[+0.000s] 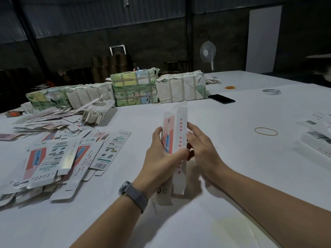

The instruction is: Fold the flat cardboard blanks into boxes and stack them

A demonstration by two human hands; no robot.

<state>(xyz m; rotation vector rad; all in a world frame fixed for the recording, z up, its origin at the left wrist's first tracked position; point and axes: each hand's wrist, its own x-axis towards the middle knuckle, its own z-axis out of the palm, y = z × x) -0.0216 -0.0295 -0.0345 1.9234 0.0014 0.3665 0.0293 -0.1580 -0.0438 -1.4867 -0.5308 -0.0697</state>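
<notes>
1. A long, narrow cardboard box (176, 140), partly folded, stands on end above the white table (232, 176), between the person's two hands near the middle of the view.
2. The left hand (161, 161) wraps the box from the left: its thumb lies across the white face with red characters, and its fingers (157, 135) curl round the far side with the pink-and-blue print, clamped on the box.
3. The right hand (202, 151) meets the box's right edge with straight, slightly spread fingers; the fingertips touch the side panel and do not curl round it.
4. The box's lower flaps hang loose below the left palm, just above the table; its top end is open.
5. Both forearms reach in from the lower edge of the view, the left one wearing a grey wristband (133, 194), the right one bare.
6. To the left lies a loose heap of flat blanks (59, 154), near the left arm but apart from it.
7. Finished boxes (317, 140) lie at the right edge of the view, well apart from the hands.
8. A rubber band (266, 131) lies on the table to the right of the hands.
9. Farther back stand wrapped bundles (136, 86), with a black phone (222, 98) and a tape roll (271, 91) beside them.
10. Bare table surface stretches in front of the hands and to their right.
</notes>
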